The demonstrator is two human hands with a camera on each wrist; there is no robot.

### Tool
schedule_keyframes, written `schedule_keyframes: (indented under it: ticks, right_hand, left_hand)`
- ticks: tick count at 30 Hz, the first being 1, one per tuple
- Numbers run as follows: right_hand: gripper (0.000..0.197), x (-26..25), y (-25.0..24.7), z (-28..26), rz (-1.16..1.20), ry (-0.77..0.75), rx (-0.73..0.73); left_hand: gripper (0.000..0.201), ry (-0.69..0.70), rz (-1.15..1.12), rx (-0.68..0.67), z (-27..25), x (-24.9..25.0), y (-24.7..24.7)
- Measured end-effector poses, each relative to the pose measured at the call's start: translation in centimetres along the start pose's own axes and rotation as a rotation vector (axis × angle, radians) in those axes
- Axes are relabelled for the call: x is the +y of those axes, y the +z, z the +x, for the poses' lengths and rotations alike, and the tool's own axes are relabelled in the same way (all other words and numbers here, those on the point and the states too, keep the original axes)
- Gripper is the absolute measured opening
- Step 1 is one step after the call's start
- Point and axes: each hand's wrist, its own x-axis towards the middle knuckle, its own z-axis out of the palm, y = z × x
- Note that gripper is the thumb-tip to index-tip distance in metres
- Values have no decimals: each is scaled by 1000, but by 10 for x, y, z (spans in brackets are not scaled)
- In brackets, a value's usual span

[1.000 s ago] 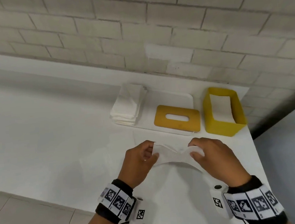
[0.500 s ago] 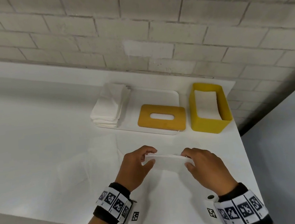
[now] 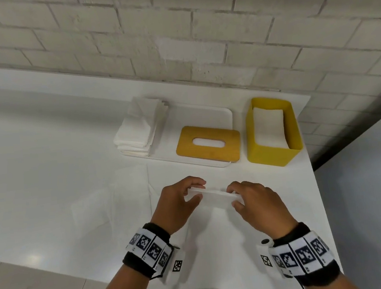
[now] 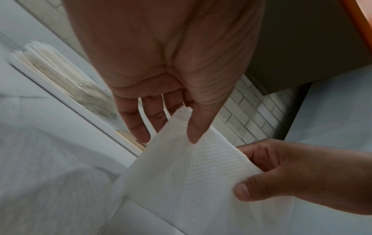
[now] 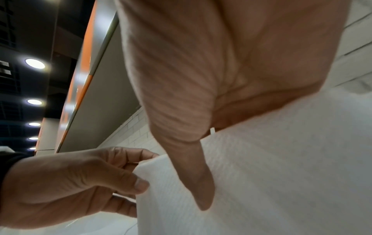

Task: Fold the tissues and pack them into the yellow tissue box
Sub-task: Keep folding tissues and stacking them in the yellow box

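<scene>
A folded white tissue [image 3: 214,196] hangs above the white table between both hands. My left hand [image 3: 194,191] pinches its left end between thumb and fingers, and my right hand [image 3: 234,195] pinches its right end. The wrist views show the same tissue [image 4: 193,171] [image 5: 261,182] held at both ends. The yellow tissue box [image 3: 275,150] stands open at the back right with folded tissues inside. Its yellow lid [image 3: 208,144] with an oval slot lies left of it on a white tray [image 3: 205,113]. A stack of unfolded tissues [image 3: 141,128] sits on the tray's left end.
A brick wall [image 3: 176,42] runs behind the table. The table's right edge [image 3: 321,202] passes just right of the box and my right wrist. A faint sheet lies flat on the table left of my hands.
The tissue sagged loosely between my hands a second ago; now it is drawn flat and narrow between them. The head camera has tilted, so the box and tray sit lower in view.
</scene>
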Motion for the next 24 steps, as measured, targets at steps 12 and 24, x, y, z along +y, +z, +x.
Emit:
schedule_keyframes:
  ticks: [12,24]
  right_hand:
    - [23,0,-19,4,876,-5,289]
    - [33,-14,-10,15,1138,180,456]
  left_hand:
    - [98,-380,-724,-21,5,21,-1]
    - [25,-89,-352,90,20,64,17]
